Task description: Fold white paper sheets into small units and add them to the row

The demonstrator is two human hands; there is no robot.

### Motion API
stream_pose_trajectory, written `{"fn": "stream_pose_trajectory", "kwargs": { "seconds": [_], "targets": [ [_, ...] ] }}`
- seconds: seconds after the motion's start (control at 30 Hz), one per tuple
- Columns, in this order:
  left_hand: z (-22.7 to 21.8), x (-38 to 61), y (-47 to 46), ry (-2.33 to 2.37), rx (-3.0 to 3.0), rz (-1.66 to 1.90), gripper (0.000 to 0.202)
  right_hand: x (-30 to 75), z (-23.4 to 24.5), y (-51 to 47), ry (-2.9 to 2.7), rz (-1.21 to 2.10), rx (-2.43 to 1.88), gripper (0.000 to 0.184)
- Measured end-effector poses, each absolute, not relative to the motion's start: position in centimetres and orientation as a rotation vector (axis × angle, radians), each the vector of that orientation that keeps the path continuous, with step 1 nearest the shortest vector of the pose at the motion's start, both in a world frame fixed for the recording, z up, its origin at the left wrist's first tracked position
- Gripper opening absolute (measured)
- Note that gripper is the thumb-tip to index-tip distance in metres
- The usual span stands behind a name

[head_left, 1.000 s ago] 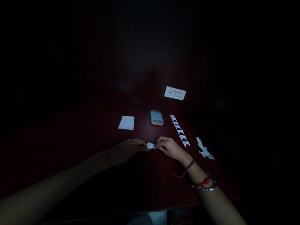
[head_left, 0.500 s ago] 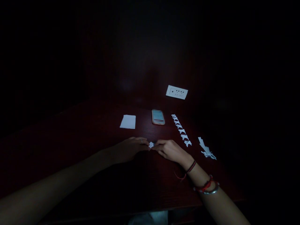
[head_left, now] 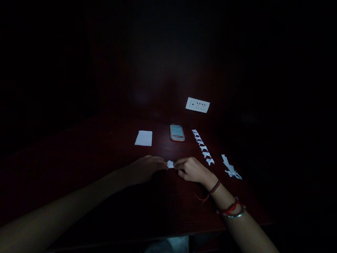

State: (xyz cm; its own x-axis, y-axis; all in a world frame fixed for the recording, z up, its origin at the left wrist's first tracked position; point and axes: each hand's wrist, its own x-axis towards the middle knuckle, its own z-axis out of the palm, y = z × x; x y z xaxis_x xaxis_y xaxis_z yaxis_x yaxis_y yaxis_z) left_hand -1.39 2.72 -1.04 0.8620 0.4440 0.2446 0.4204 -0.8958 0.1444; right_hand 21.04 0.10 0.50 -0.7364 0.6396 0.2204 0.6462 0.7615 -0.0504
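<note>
The scene is very dark. A small folded white paper piece [head_left: 170, 164] lies on the dark red table [head_left: 105, 154] between my two hands. My left hand [head_left: 147, 168] pinches its left end with the fingers pressed together; a ring shows on one finger. My right hand [head_left: 190, 169] grips its right end, fingers curled. Red thread bands and a metal bangle circle my right wrist and forearm.
A row of several small folded white pieces [head_left: 203, 147] runs diagonally right of my hands. White paper scraps [head_left: 230, 168] lie further right. A white paper stack [head_left: 143, 138] and a phone [head_left: 177, 133] sit behind. A white socket plate [head_left: 197, 105] is on the wall.
The visible part of the paper between my hands has shrunk as my fingers closed in on it. Both hands have stayed at the same spot.
</note>
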Motion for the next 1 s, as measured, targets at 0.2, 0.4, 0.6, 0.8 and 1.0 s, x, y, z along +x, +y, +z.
{"fn": "stream_pose_trajectory", "kwargs": {
  "seconds": [0.2, 0.4, 0.6, 0.8, 1.0],
  "targets": [
    [-1.1, -1.9, 2.6, 0.610, 2.900, 0.429, 0.054, 21.7, -0.2, 0.9, -2.435, 0.195, -1.017, 0.024],
    [-1.2, -1.6, 2.5, 0.587, 2.912, 0.450, 0.057, 21.4, -0.9, 2.0, -2.284, 0.322, -1.165, 0.024],
    [-1.6, -1.1, 2.7, 0.579, 2.937, 0.442, 0.057, 20.0, -1.2, 2.9, -2.250, 0.469, -1.242, 0.013],
    [-1.5, -0.9, 2.5, 0.633, 2.973, 0.404, 0.061, 19.4, -1.8, 3.2, -2.025, 0.775, -1.374, 0.012],
    [-1.9, -0.8, 2.4, 0.620, 3.006, 0.431, 0.055, 19.2, -2.1, 3.4, -1.718, 0.973, -1.448, 0.020]
  ]
}}
